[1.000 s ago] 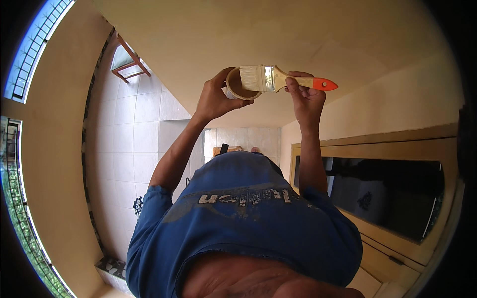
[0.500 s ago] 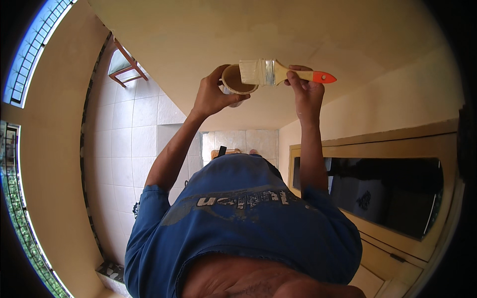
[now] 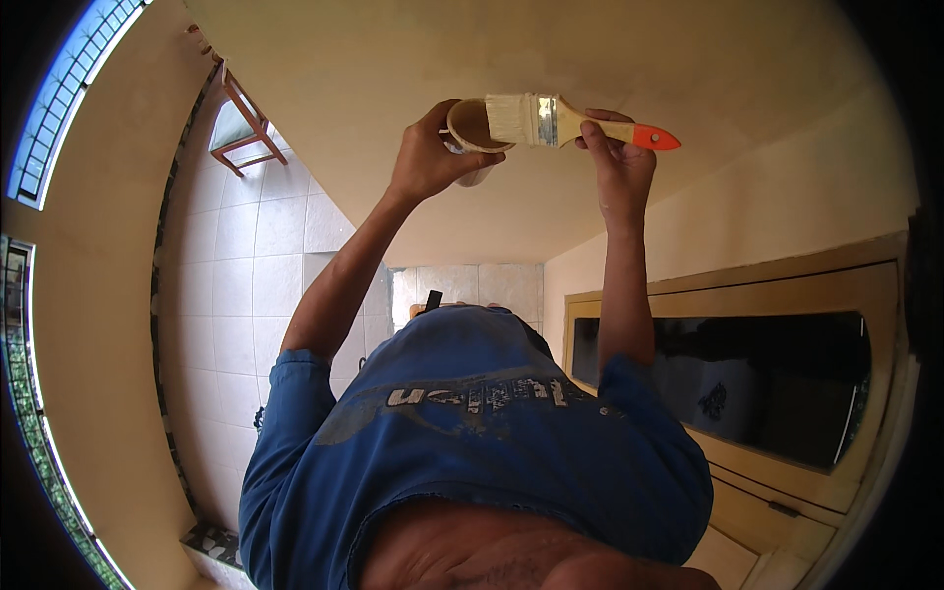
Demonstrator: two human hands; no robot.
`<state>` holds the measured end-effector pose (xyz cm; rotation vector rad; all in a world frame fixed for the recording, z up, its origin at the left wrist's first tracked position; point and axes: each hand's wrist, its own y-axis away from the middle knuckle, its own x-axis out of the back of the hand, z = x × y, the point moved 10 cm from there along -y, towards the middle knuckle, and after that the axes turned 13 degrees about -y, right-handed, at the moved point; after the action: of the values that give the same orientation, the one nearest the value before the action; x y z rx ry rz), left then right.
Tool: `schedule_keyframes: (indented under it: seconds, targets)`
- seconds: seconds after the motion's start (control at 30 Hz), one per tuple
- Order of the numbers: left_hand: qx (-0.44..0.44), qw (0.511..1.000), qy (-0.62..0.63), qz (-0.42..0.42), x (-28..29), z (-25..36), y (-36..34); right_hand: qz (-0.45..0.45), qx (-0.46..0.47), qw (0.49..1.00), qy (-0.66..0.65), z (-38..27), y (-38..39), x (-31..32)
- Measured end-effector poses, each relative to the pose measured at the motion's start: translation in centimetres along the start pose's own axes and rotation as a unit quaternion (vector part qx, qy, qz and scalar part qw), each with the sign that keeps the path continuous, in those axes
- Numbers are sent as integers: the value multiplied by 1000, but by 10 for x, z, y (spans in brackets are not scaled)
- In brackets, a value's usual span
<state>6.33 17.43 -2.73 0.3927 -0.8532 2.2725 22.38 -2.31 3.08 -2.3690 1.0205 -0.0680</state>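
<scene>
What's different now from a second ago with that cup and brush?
Both hands have gone higher in the picture: the left hand with the cup, the right hand with the paintbrush. The brush has also shifted a little right, so its bristles overlap the cup's mouth less. Nothing was taken hold of or let go; both grips stayed, and the brush still lies roughly level.

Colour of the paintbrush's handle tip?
The handle tip is orange-red; best seen in the head view.

Brush point(image 3: 547, 120) and cup point(image 3: 469, 120) — higher in view
</scene>
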Motion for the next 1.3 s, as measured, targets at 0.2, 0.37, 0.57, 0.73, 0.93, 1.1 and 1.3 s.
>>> schedule_keyframes:
  seconds: [0.2,0.37,0.57,0.73,0.93,1.1,1.3]
  targets:
    - [-4,999,-10,35,3,-5,6,25,15,998,-54,14,-7,5]
    - [-14,998,-19,64,23,16,2,26,44,997,-54,-7,-4,-7]
    - [15,999,-12,36,21,14,-8,11,55,998,-25,-14,-15,-6]
    - [4,999,-24,23,15,12,-13,-47,36,998,25,-12,-20,-5]
    - [-16,1000,-14,12,15,13,-16,-87,15,996,17,-12,-24,-8]
    - [-4,1000,-9,22,16,9,-14,-59,17,998,0,-12,-27,-11]
    - [2,1000,11,20,12,8,-18,-24,0,1000,-10,-6,-25,-11]
